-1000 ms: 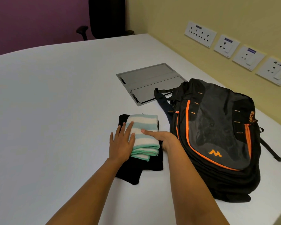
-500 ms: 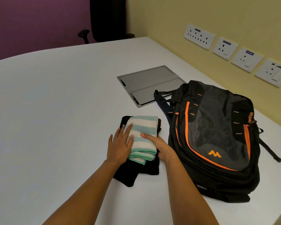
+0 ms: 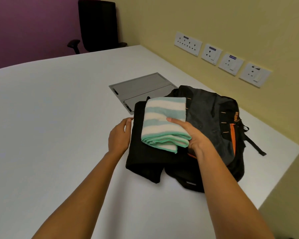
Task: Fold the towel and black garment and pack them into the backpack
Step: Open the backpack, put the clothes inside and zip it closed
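Now, seen from the head, the right hand (image 3: 196,135) clamps the folded mint-and-white striped towel (image 3: 164,123) atop the folded black garment (image 3: 145,157), whose left edge the left hand (image 3: 119,137) grips; the black-and-orange fabric backpack (image 3: 214,118) lies just beyond the right hand.

The backpack (image 3: 212,118) bears an orange "WILDCRAFT"-like brand, partly legible.

Soft terry towel (image 3: 164,121) (fluffy, striped) under the right thumb; matt black garment (image 3: 145,159) beneath; woven, matt backpack (image 3: 212,118) behind.
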